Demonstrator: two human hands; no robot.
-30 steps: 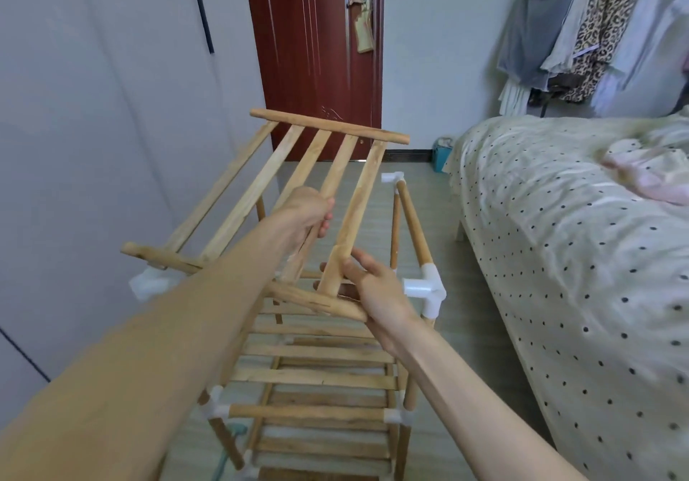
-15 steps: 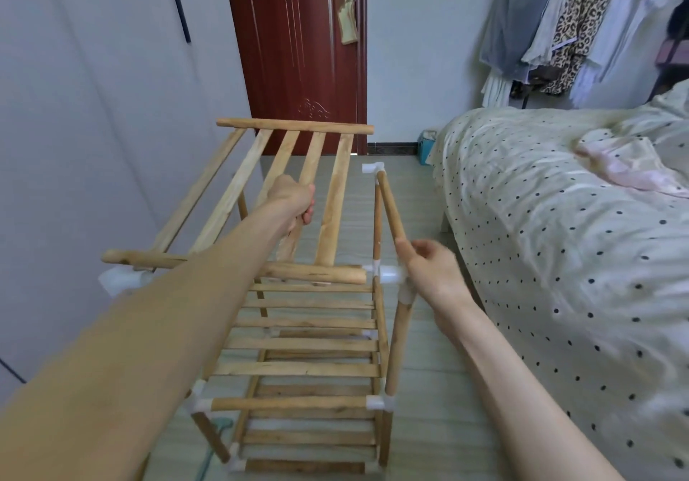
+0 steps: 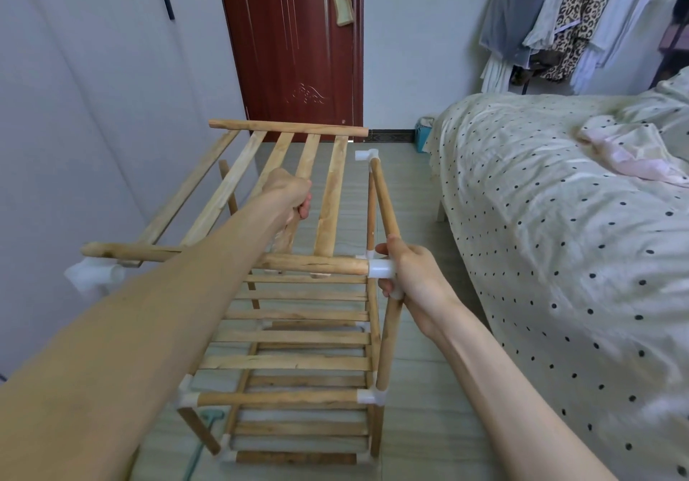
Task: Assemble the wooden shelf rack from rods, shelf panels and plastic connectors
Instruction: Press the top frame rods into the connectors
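1. Gripping one slat of the top shelf panel [image 3: 283,167], your left hand [image 3: 292,191] has its fingers curled right round the wood, near the middle of the panel.
2. Your right hand [image 3: 414,279] wraps around the white plastic connector [image 3: 382,268] at the near right corner of the rack [image 3: 298,339], fingers closed on it and on the upright rod [image 3: 387,339] just below.
3. You hold the panel roughly level above the rack, with its near end bar touching the open mouth of that connector.
4. At the left near corner, the panel's end bar sits just above another white connector [image 3: 91,275]; you cannot tell whether the two touch.
5. A side rod [image 3: 384,201] runs from your right hand away to a white corner connector [image 3: 367,155] at the far right; the panel's far end bar lies just left of it, not plugged in.
6. Below the panel you see several slatted shelves already joined by white connectors, and the rack stands on the floor [image 3: 421,424].
7. A bed [image 3: 559,238] with a dotted cover lies to your right, near the rack.
8. A dark red door [image 3: 290,40] is ahead, and clothes [image 3: 559,14] hang at the far right.
9. A teal tool [image 3: 203,439] lies on the floor by the rack's near left leg.
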